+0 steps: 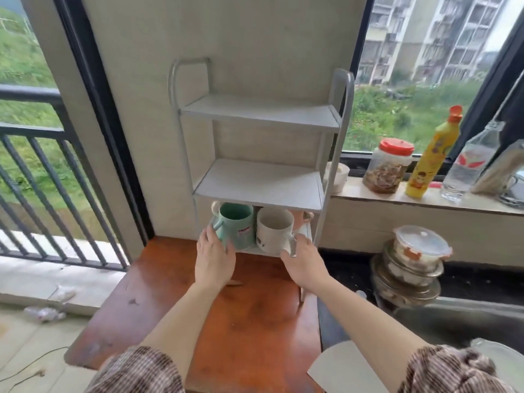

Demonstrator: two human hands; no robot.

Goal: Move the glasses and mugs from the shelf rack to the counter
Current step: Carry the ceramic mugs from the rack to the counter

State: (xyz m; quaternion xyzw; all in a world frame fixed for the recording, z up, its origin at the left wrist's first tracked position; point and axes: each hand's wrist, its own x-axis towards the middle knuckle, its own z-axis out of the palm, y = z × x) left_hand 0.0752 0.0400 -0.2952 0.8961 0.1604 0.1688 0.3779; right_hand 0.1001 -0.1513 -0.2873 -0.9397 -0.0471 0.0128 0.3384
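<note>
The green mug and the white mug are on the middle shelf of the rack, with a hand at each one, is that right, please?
Not quite. The head view shows the green mug and the white mug on the bottom shelf of the rack, under the middle shelf, which is bare. The left hand and right hand are indeed at one mug each.

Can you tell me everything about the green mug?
The green mug is teal inside and out, looks ceramic, with a small pink mark on its side. It sits on the rack's bottom shelf, tipped toward the camera so its empty inside shows. Its handle points left, where the left hand grips it. A white mug stands right beside it.
</note>
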